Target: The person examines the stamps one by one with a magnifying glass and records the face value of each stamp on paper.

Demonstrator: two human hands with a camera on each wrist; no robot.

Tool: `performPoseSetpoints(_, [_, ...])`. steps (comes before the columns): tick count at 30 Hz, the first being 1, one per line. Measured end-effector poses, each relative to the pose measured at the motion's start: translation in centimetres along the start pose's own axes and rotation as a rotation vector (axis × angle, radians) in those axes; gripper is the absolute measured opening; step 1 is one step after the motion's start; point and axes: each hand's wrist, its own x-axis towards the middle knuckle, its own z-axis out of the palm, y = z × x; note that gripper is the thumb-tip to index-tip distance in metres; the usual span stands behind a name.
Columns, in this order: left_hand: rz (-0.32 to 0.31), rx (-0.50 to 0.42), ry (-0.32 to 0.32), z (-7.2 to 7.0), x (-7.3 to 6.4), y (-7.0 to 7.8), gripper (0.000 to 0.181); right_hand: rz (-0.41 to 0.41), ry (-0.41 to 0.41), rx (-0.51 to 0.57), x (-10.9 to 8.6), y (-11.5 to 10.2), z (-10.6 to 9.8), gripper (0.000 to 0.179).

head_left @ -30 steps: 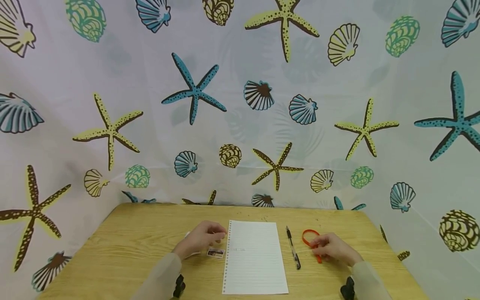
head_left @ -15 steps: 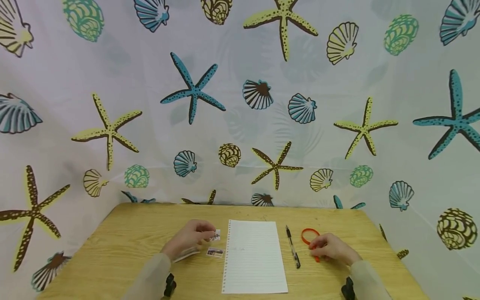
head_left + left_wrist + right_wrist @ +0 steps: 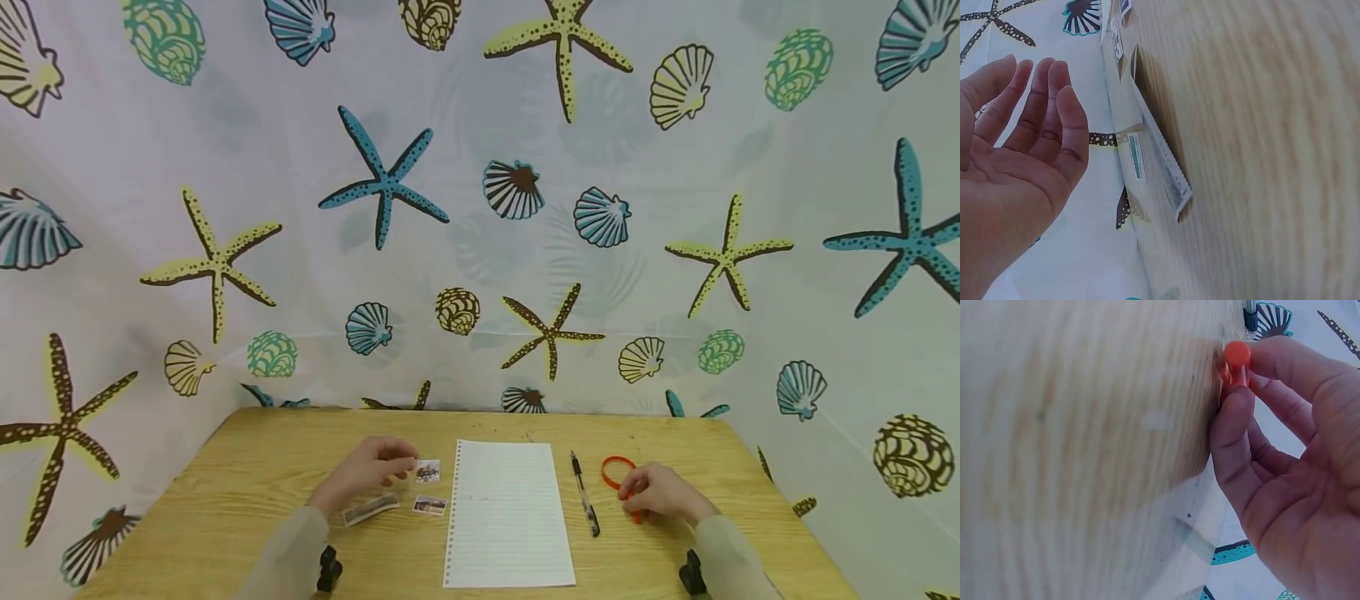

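My left hand hovers over the table's left side, fingers loosely curved with nothing in them, as the left wrist view shows. Near its fingertips lies a small printed stamp, and below that a second stamp. A creased stamp strip with perforated edges lies under the wrist. Also in the left wrist view is a small green-and-white label on the wood. On the right, my right hand pinches the handle of an orange magnifying glass between thumb and finger; its ring points away from me.
A lined sheet of paper with punched holes along its left edge lies mid-table, bearing faint writing. Between sheet and right hand is a black-capped clear pen. Behind the wooden table hangs a curtain printed with shells and starfish.
My left hand has drawn back to the left from the sheet's edge, uncovering the upper stamp and then the strip. My right hand keeps its pinch on the magnifying glass, almost still.
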Motion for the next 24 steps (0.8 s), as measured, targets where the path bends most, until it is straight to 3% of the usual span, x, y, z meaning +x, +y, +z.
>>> performPoseSetpoints(9, [-0.015,-0.02,0.029,-0.7,-0.1,-0.7,0.038,0.031,0.024,0.015,-0.2,-0.1,-0.1,0.011])
performPoseSetpoints(18, [0.02,-0.01,0.068,-1.3,-0.4,-1.3,0.033,0.007,0.014,0.139,-0.1,0.7,-0.4,0.028])
performPoseSetpoints(24, [0.048,0.044,0.068,-1.3,0.1,-1.7,0.03,-0.015,0.059,0.128,-0.1,0.6,-0.4,0.032])
